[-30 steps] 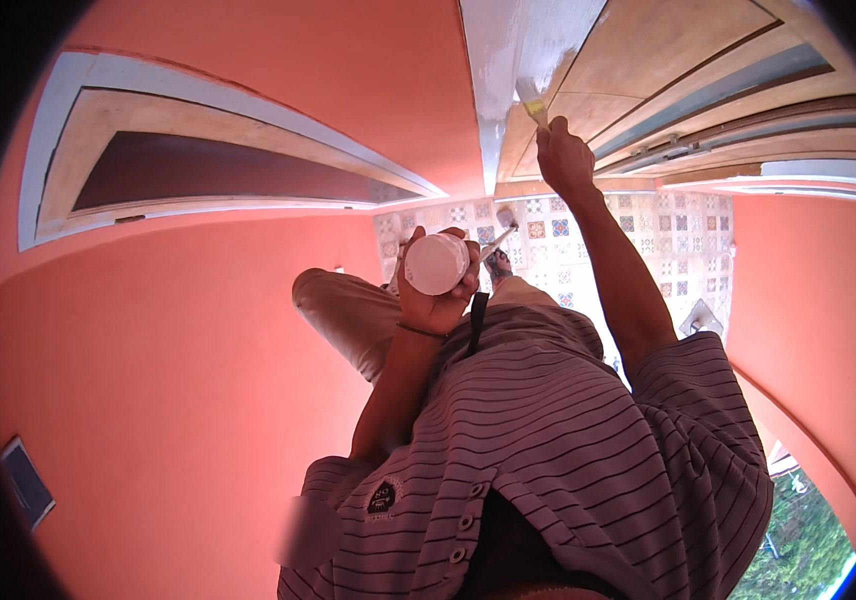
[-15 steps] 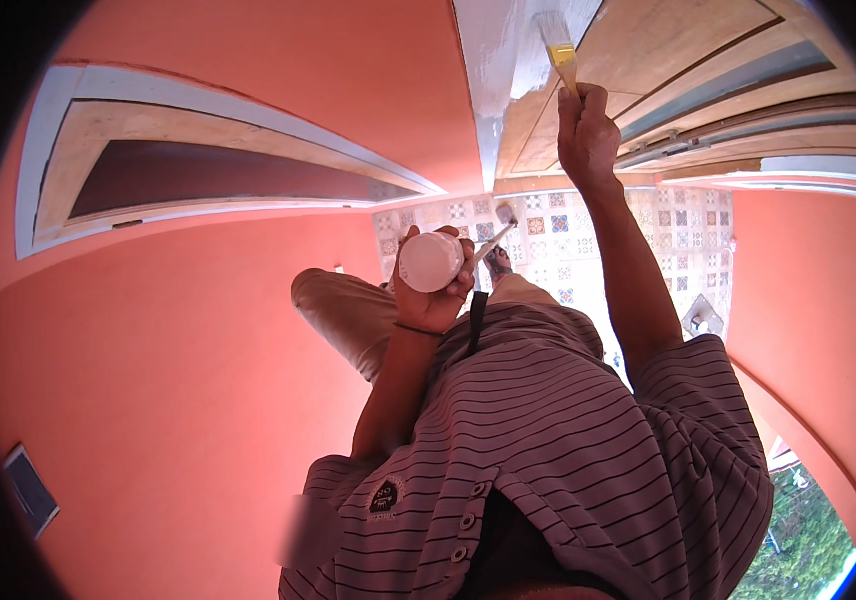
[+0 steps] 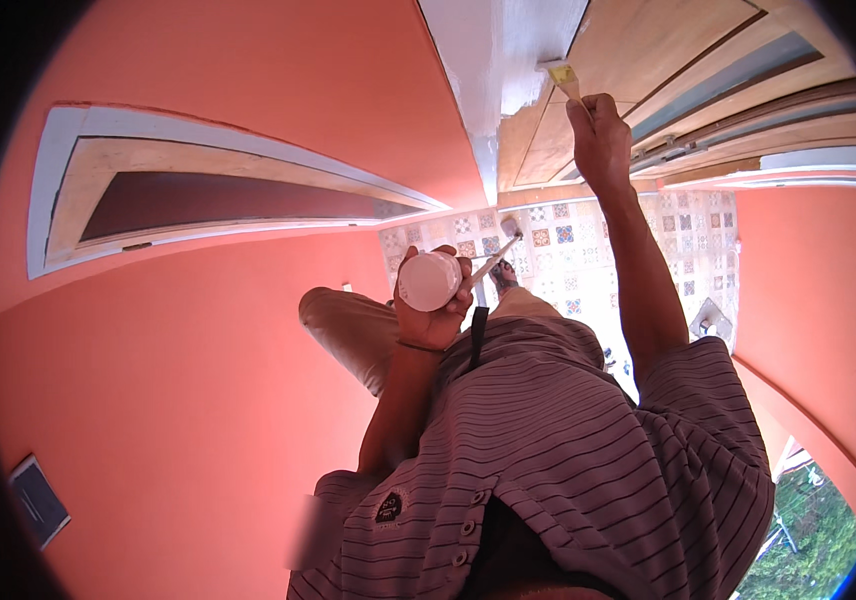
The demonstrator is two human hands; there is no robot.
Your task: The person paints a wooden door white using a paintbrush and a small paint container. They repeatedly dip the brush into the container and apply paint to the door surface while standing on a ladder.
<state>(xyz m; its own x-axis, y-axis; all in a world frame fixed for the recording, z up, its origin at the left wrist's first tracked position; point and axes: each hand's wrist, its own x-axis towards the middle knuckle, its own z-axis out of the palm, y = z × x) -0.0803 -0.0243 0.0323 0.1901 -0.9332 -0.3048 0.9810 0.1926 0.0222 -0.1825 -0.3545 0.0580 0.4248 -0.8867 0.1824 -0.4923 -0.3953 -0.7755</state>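
Observation:
My right hand (image 3: pixel 600 140) is stretched out and grips a small paintbrush (image 3: pixel 562 76), whose bristles touch the edge where a white-painted frame strip (image 3: pixel 478 60) meets a bare wooden door panel (image 3: pixel 648 45). My left hand (image 3: pixel 435 325) is held close to my chest, holding a small white cup (image 3: pixel 429 281). A second brush (image 3: pixel 496 262) sticks out of the cup to the right. My striped polo shirt fills the lower middle of the view.
Salmon-coloured walls surround me. A window frame (image 3: pixel 198 200) with white and bare-wood borders lies to the left. Patterned floor tiles (image 3: pixel 588 250) show below my hands. A grey wall plate (image 3: pixel 38 500) is at the lower left, and greenery (image 3: pixel 808 530) at the lower right.
My right hand has slid the paintbrush further up along the white frame edge. My left hand and the cup have stayed in place.

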